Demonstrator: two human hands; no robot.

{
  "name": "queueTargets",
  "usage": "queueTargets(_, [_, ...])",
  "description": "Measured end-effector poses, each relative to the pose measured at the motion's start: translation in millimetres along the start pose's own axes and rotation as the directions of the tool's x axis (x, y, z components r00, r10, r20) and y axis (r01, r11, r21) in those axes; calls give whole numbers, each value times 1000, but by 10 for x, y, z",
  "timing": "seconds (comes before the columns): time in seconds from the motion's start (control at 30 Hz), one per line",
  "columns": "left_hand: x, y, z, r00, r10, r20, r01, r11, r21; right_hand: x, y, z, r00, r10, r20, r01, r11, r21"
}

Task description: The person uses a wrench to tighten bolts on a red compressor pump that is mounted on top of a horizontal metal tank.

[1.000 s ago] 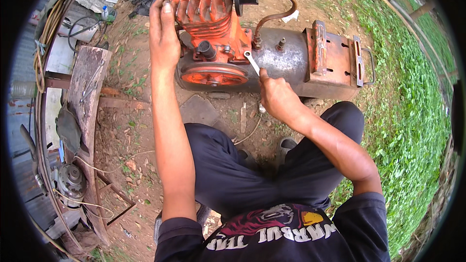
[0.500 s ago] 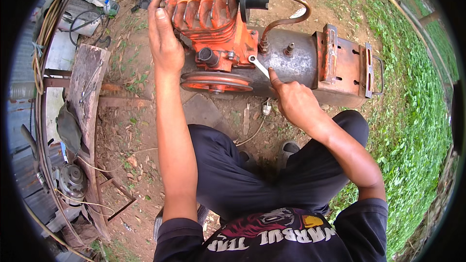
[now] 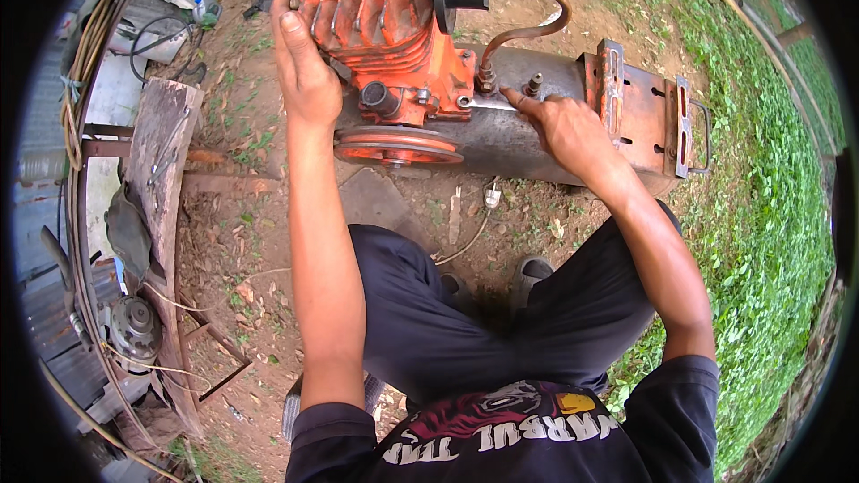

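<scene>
An orange air compressor pump [image 3: 385, 45] with cooling fins sits on a dark metal tank [image 3: 519, 152]. My left hand [image 3: 309, 72] presses against the pump's left side, fingers stretched along the finned head. My right hand [image 3: 573, 130] is closed on a wrench [image 3: 492, 104], index finger lying forward along it. The wrench's ring end is at a bolt low on the pump's right side, and its far end is hidden in my hand. A pulley wheel [image 3: 398, 147] stands at the pump's near side. A copper pipe [image 3: 559, 22] curves above my right hand.
Slotted orange mounting brackets [image 3: 644, 112] sit at the tank's right end. To the left stand a weathered plank [image 3: 161, 152], a hanging hose bundle [image 3: 85, 63] and a round metal motor part [image 3: 134, 326]. A plug on a cable [image 3: 491, 197] lies on the soil. Grass [image 3: 761, 259] grows at right.
My right hand has swung up and away, turning the wrench from a downward slant to nearly level. The pump has tilted slightly left; my left hand stays against it.
</scene>
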State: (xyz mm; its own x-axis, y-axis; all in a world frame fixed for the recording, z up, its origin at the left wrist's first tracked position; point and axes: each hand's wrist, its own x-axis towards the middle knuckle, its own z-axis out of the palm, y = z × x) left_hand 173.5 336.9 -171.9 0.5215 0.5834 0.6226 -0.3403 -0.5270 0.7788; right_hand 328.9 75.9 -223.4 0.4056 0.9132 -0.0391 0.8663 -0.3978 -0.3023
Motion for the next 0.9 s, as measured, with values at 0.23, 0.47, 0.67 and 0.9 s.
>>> queueTargets(0.23, [-26, 84, -80, 996, -61, 61, 57, 995, 77, -263, -90, -183, 991, 98, -90, -55, 915, 399])
queueTargets(0.47, [-8, 55, -144, 997, -61, 36, 57, 993, 105, -374, -404, 44, 979, 147, -142, -71, 896, 438])
queueTargets(0.67, [-17, 74, -165, 993, -103, 50, 99, 991, 91, -352, -724, 118, 988, 157, 6, -145, 896, 420])
queueTargets(0.9, [-26, 45, -155, 992, -117, 37, 115, 992, 60, -345, -733, 433, 990, 117, 77, -134, 951, 280])
